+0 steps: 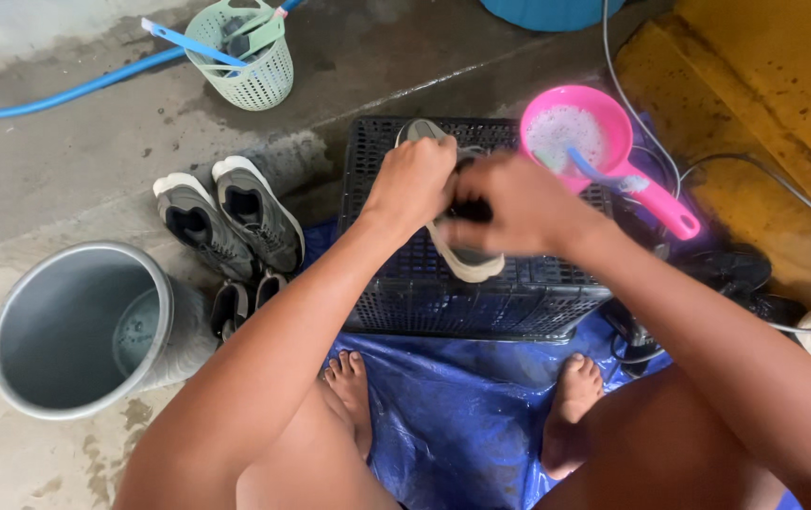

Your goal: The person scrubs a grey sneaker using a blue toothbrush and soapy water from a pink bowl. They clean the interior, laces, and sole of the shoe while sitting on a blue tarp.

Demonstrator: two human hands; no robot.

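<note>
From the head camera, looking down past two bare knees, both hands meet over an upturned black plastic lattice crate [443, 293] in the middle of the scene. The left hand [412, 184] is curled closed around the far end of a grey sneaker with a cream sole [467, 260], fingers wrapped over its upper part. The right hand [509, 203] is clenched against the same shoe from the right side, its fingers folded inward on the shoe's middle; what the fingertips pinch is blurred and cannot be told. The shoe is held just above the crate's top, its sole end hanging toward the near edge.

On the far right corner of the crate rests a pink plastic scoop with a long handle [580, 132], holding foamy water, with a blue-handled brush [604, 173] lying across it.

Left of the crate a pair of grey sneakers with white soles [231, 212] stands on the wet concrete floor [66, 179], and just near of them lie two dark insoles [240, 302]. Further near and left sits a round grey metal bucket [56, 326]. Far left stands a pale green perforated basket [245, 57] with brushes in it, beside a blue hose [66, 90].

A blue plastic tarp [453, 406] spreads under the crate, and the person's bare feet [354, 378] rest on it.
</note>
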